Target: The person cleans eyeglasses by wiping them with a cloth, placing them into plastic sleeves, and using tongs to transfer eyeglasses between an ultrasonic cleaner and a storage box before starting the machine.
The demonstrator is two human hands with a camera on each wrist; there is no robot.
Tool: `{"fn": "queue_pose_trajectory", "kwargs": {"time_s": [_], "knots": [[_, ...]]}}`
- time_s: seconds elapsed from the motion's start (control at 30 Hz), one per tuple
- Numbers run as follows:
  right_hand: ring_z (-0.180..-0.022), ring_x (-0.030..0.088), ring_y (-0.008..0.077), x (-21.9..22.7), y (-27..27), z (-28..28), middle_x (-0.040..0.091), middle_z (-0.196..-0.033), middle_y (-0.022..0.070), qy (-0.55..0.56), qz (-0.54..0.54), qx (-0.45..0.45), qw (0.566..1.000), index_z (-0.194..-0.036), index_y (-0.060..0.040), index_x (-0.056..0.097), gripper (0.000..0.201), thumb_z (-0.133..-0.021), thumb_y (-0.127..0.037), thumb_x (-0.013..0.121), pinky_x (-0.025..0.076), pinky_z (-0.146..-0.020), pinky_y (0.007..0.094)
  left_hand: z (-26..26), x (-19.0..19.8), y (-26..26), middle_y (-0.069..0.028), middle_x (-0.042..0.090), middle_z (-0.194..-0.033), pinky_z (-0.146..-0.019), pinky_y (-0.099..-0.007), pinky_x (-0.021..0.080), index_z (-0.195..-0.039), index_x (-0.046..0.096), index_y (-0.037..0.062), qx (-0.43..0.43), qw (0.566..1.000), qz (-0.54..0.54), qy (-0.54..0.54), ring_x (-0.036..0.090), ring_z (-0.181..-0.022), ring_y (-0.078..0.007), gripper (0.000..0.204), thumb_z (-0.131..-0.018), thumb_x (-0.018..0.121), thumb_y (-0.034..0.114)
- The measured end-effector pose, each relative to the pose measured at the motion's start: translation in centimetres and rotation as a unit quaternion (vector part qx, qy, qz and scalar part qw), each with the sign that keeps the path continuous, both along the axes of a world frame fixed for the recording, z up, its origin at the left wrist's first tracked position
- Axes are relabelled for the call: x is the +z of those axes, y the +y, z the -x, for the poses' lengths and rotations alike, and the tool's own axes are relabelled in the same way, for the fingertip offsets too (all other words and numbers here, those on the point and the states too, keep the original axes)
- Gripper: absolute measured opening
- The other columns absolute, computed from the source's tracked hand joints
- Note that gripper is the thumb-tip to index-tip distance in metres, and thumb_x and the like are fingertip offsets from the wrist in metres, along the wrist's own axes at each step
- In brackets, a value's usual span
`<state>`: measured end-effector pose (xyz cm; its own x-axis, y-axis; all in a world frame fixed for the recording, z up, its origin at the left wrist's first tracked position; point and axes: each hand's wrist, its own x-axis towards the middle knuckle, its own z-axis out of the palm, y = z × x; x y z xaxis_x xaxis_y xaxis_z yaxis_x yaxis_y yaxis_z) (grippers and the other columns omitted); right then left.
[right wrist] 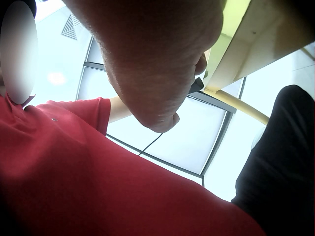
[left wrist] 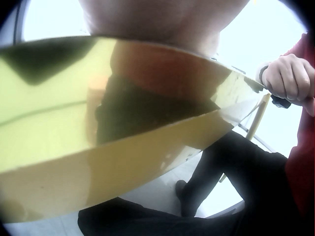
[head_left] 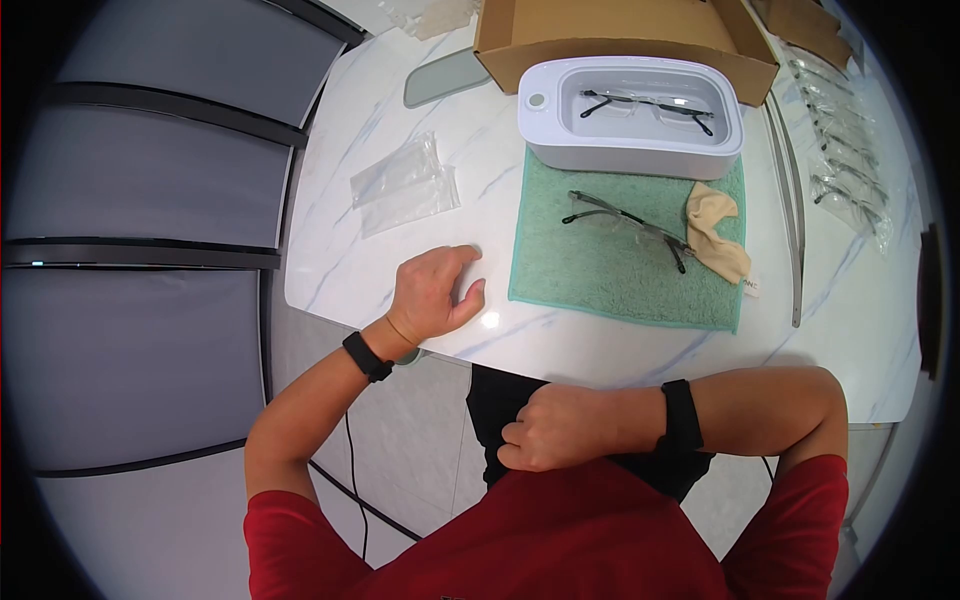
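My left hand rests at the front edge of the marbled table, thumb and fingers bent loosely with nothing between them. In front of the red shirt, below the table edge, my right hand is held with loosely curled fingers and no object showing in it. A pair of glasses lies on a green towel, one end against a crumpled beige cloth. Behind them stands a white ultrasonic cleaner, lidless, with another pair of glasses in its basin.
Clear plastic bags lie left of the towel, near a grey lid-like panel. A cardboard box stands behind the cleaner. At right are a long metal strip and several bagged glasses.
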<state>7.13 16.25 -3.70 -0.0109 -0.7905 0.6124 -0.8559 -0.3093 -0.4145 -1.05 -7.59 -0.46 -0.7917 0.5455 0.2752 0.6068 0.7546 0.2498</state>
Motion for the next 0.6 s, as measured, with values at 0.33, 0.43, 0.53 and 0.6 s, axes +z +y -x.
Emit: {"fn": "queue_pose_trajectory", "kwargs": {"time_s": [0.33, 0.43, 0.53, 0.6], "knots": [[-0.051, 0.061, 0.0202, 0.06, 0.0, 0.05, 0.05, -0.061, 0.0047, -0.004, 0.011, -0.001, 1.0, -0.068, -0.008, 0.048, 0.019, -0.075, -0.017, 0.062, 0.048, -0.042, 0.0357, -0.07, 0.08, -0.01, -0.0086, 0.063, -0.076, -0.056, -0.037, 0.049, -0.104, 0.064, 0.0061, 0.008, 1.0, 0.012, -0.005, 0.061, -0.062, -0.0274, 0.03, -0.077, 0.072, 0.015], [-0.051, 0.061, 0.02, 0.11, 0.03, 0.04, 0.051, -0.061, 0.0047, -0.003, 0.008, -0.002, 1.0, -0.068, -0.0079, 0.048, 0.019, -0.075, -0.017, 0.062, 0.049, -0.042, 0.0354, -0.06, 0.14, 0.02, -0.0085, 0.063, -0.076, -0.056, -0.0371, 0.049, -0.105, 0.064, 0.0061, 0.007, 1.0, 0.013, -0.005, 0.061, -0.062, -0.0274, 0.03, -0.077, 0.072, 0.015], [-0.052, 0.062, 0.0198, 0.05, 0.01, 0.05, 0.052, -0.061, 0.0048, -0.001, 0.006, 0.002, 1.0, -0.069, -0.0077, 0.048, 0.018, -0.075, -0.017, 0.063, 0.049, -0.043, 0.0351, -0.09, 0.15, 0.0, -0.0086, 0.063, -0.077, -0.056, -0.0371, 0.05, -0.105, 0.064, 0.0061, 0.009, 1.0, 0.015, -0.007, 0.061, -0.062, -0.0274, 0.03, -0.077, 0.072, 0.015], [-0.052, 0.062, 0.0198, 0.03, -0.01, 0.03, 0.052, -0.062, 0.0048, 0.002, 0.002, 0.003, 1.0, -0.069, -0.0076, 0.048, 0.018, -0.076, -0.016, 0.063, 0.049, -0.043, 0.035, -0.11, 0.09, -0.03, -0.0086, 0.063, -0.077, -0.056, -0.0371, 0.05, -0.105, 0.064, 0.0061, 0.01, 1.0, 0.016, -0.007, 0.061, -0.062, -0.0274, 0.03, -0.077, 0.072, 0.015]]}}
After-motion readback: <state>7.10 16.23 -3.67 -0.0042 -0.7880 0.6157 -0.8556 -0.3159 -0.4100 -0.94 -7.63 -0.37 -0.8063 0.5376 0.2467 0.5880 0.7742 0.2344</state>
